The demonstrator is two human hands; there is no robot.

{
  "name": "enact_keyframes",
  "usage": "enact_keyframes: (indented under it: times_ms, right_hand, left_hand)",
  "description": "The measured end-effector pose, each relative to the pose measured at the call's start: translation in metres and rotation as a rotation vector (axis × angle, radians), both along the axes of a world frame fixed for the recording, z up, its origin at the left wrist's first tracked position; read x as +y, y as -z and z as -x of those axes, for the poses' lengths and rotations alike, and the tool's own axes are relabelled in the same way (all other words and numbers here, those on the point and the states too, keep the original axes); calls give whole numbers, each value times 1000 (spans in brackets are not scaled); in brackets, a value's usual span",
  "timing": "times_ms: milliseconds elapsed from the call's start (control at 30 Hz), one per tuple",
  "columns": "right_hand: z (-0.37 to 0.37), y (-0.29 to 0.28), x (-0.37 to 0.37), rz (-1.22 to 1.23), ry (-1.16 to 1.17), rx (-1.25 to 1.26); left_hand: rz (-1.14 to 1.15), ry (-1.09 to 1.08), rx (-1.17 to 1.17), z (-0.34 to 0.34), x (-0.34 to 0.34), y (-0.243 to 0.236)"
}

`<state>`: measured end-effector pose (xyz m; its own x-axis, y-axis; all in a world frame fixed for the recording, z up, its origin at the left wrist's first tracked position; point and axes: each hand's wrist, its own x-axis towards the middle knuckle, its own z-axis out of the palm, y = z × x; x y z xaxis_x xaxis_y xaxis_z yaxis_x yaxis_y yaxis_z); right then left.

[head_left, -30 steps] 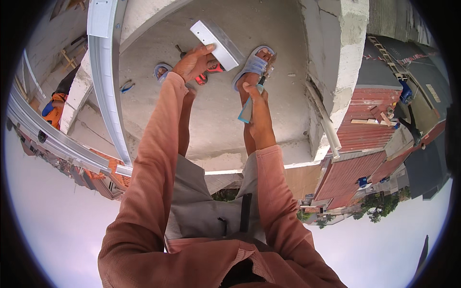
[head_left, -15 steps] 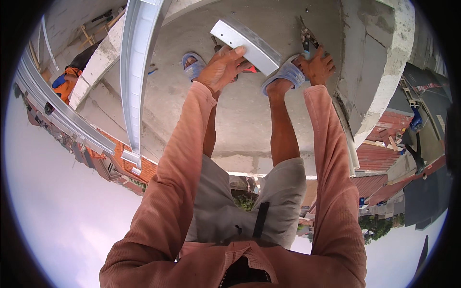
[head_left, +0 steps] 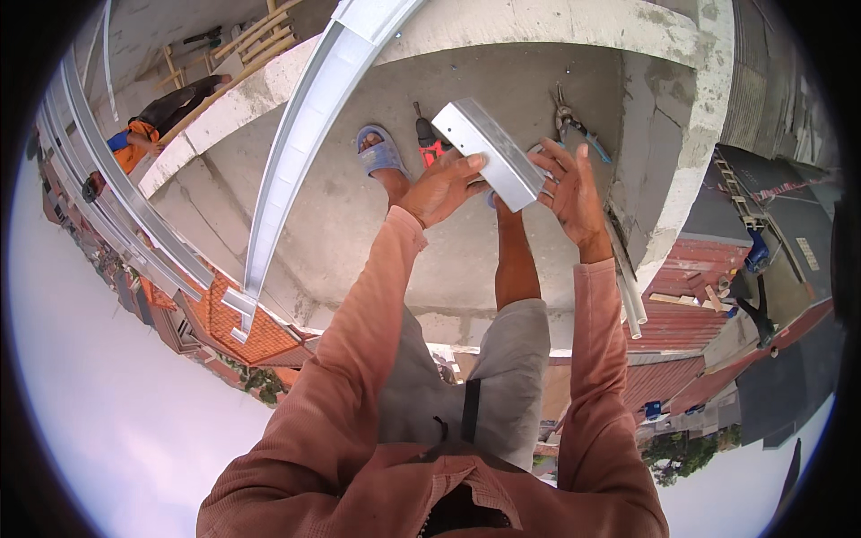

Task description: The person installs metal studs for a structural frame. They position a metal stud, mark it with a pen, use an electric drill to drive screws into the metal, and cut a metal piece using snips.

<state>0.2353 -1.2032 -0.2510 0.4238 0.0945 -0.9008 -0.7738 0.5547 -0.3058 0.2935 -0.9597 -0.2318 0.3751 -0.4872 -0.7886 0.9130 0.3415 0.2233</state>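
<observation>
A short silvery metal channel piece [head_left: 489, 152] with small holes near one end is held up in front of me. My left hand [head_left: 444, 186] grips its near edge, thumb on top and fingers beneath. At the channel's right end is my right hand [head_left: 574, 199], open with its fingers apart; some fingertips are beside or behind the metal, and I cannot tell whether they touch it. Beyond that hand, tin snips [head_left: 569, 121] with blue-and-black handles lie on the concrete floor. A red-and-black power drill [head_left: 429, 139] lies beyond my left hand, partly covered by it.
A long metal channel [head_left: 300, 134] slants across the left side. A low concrete wall [head_left: 574, 27] curves around the floor [head_left: 359, 260]. Pale pipes [head_left: 630, 300] lie along the right wall. Another person in orange and blue [head_left: 134, 148] is beyond the wall at far left.
My right hand has left the tin snips on the floor and come toward the channel piece. The left hand has shifted slightly right and nearer with the piece. My view has shifted.
</observation>
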Motion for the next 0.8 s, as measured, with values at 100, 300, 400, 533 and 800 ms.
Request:
enact_keyframes:
  times_ms: [100, 300, 400, 533, 800]
  right_hand:
    - [2, -56, 3, -178, -51, -154]
    - [-6, -90, 18, 145, -536, -229]
    - [-25, -110, 31, 106, -642, -314]
    - [-35, -128, 48, 83, -693, -321]
    - [-30, -147, 102, 233, -882, -156]
  left_hand:
    - [-42, 135, -45, -3, -7, -19]
    - [-148, 339, -138, -12, -14, -61]
    - [-214, 386, -209, -11, -4, -78]
    - [-158, 330, -241, -3, 10, -100]
    - [-134, 0, -44, 41, 77, -124]
